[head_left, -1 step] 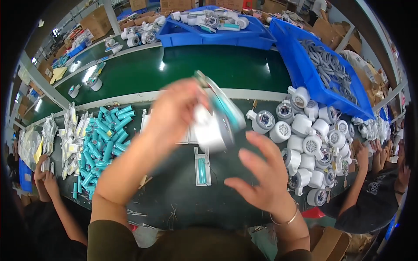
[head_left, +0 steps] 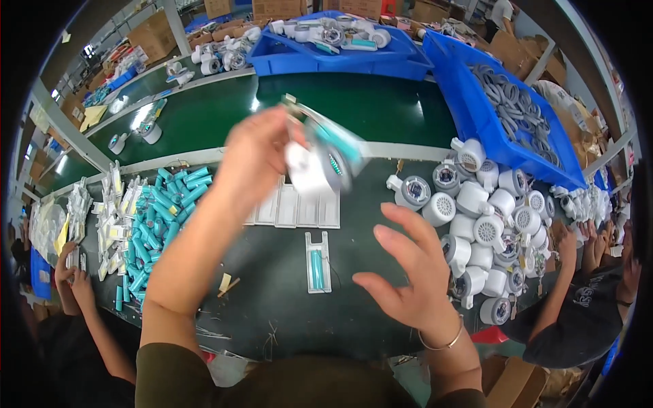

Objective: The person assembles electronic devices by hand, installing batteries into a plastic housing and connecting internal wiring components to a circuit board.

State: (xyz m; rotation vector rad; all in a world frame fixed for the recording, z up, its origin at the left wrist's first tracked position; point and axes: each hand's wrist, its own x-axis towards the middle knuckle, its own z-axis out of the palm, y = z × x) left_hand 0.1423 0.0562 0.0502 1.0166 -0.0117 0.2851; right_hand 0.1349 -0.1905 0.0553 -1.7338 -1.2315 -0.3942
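Note:
My left hand [head_left: 262, 146] is closed on a blurred white round housing [head_left: 309, 166] with a grey rim, raised near the green belt. A narrow tray with a teal cylinder [head_left: 337, 141] in it goes along with the housing. My right hand [head_left: 411, 279] hovers empty over the bench, its fingers spread. Between my arms lies a white handle shell [head_left: 317, 282] with a teal cylinder inside. Beyond it, several white rectangular shells [head_left: 297, 206] stand side by side, partly hidden by my left forearm.
Teal cylinders [head_left: 160, 207] and white shells [head_left: 112, 234] are heaped at left. White round housings [head_left: 479, 224] pile up at right. A blue bin [head_left: 469, 102] of grey rings tilts behind them; another blue bin [head_left: 326, 64] stands past the green belt [head_left: 204, 115]. Co-workers' arms [head_left: 554, 279] flank the bench.
My left hand has carried the housing up and to the left, uncovering more of the white shells behind. The right hand has hardly moved.

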